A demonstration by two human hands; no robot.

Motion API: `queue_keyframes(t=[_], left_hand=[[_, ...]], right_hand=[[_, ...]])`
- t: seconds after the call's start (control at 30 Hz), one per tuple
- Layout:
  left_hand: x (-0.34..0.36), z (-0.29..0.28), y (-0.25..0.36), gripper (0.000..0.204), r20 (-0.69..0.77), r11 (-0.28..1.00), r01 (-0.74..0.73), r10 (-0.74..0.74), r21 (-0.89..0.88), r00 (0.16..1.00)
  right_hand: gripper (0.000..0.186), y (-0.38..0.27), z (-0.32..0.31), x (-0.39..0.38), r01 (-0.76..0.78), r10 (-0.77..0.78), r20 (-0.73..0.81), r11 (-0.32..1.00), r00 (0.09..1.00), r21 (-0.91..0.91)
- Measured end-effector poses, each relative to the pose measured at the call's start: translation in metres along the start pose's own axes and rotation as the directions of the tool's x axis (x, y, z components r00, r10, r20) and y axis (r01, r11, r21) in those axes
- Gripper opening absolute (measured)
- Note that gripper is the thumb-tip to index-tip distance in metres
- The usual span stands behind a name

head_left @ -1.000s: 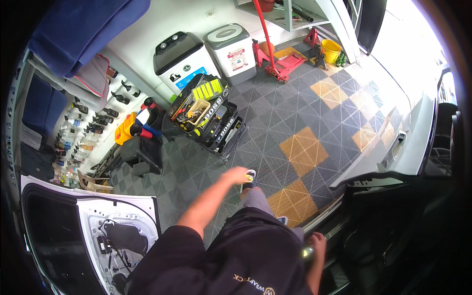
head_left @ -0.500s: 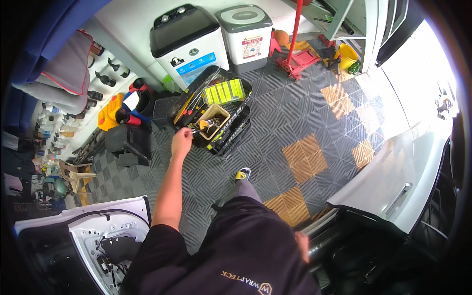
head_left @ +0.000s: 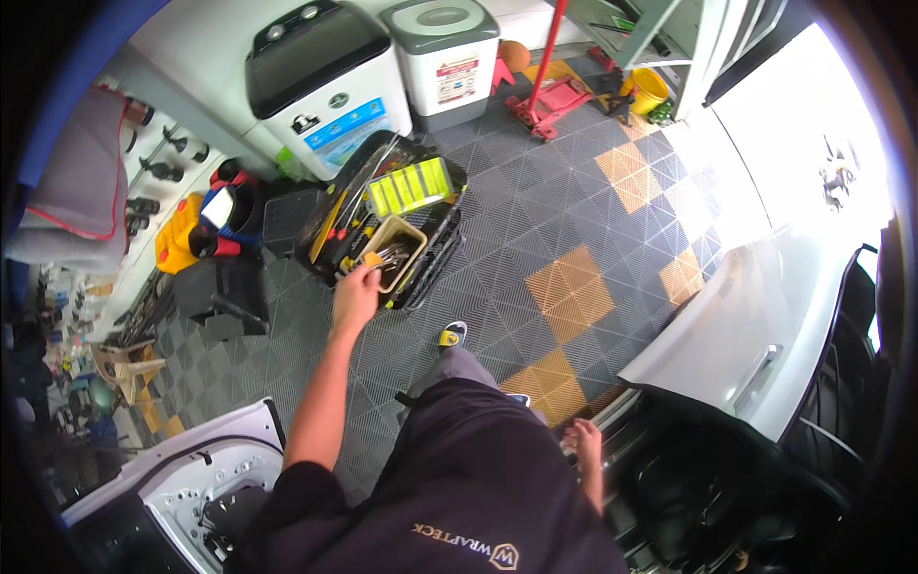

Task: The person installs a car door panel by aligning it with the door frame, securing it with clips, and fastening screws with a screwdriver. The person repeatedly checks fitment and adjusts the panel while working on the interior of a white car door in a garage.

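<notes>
Parts bin [head_left: 409,230]: beige, at the fingertips of the left hand [head_left: 354,304]
Compartment case [head_left: 411,187]: fluorescent yellow-green, striped by paler dividers, beyond that hand
Washing machine [head_left: 325,81]: white body, black lid, blue label, farther beyond it
Floor tiles [head_left: 507,220]: ribbed dark grey with tan blocks, right of the left hand
T-shirt [head_left: 478,469]: black, white-and-gold print, between both hands
Car door [head_left: 708,335]: silver, beyond and right of the right hand [head_left: 585,442]

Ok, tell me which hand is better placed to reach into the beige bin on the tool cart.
Left, I'd judge: the left hand is at the beige bin's near edge, arm outstretched; the right hand is back near the open car door.
</notes>
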State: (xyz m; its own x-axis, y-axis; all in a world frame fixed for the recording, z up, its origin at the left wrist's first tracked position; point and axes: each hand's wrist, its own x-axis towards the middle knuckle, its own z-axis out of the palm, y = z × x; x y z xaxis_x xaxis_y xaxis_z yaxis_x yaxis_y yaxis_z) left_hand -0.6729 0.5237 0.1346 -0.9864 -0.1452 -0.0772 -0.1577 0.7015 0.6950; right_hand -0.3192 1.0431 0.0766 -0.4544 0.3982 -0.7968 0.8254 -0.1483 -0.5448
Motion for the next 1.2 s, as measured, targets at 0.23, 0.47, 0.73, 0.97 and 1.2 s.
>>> queue_keyframes(t=[0.23,0.47,0.73,0.97,1.2], left_hand=[[-0.051,-0.043,0.161,0.019,-0.048,0.852,-0.480,0.482,-0.209,0.875],[-0.202,0.147,0.375,0.021,0.477,0.660,-0.627,0.744,-0.414,0.467],[-0.467,0.330,0.483,0.013,0.624,0.341,-0.765,0.775,-0.547,-0.101],[-0.564,0.409,0.522,0.023,0.806,0.208,-0.842,0.469,-0.497,-0.361],[-0.536,0.554,0.587,0.042,0.978,0.972,-0.220,0.037,-0.083,-0.204]], right_hand=[[0.034,0.015,-0.025,-0.020,0.079,-0.092,-0.142,0.992,0.986,-0.095],[0.045,-0.079,-0.091,-0.103,0.524,-0.554,0.034,0.803,0.832,0.283],[0.029,0.042,-0.255,-0.120,0.292,-0.428,-0.085,0.445,0.900,0.847],[0.018,0.111,-0.310,-0.086,0.633,-0.262,-0.590,0.488,0.763,0.602],[0.022,0.133,-0.444,-0.063,0.448,-0.155,-0.608,0.816,0.779,0.366]])
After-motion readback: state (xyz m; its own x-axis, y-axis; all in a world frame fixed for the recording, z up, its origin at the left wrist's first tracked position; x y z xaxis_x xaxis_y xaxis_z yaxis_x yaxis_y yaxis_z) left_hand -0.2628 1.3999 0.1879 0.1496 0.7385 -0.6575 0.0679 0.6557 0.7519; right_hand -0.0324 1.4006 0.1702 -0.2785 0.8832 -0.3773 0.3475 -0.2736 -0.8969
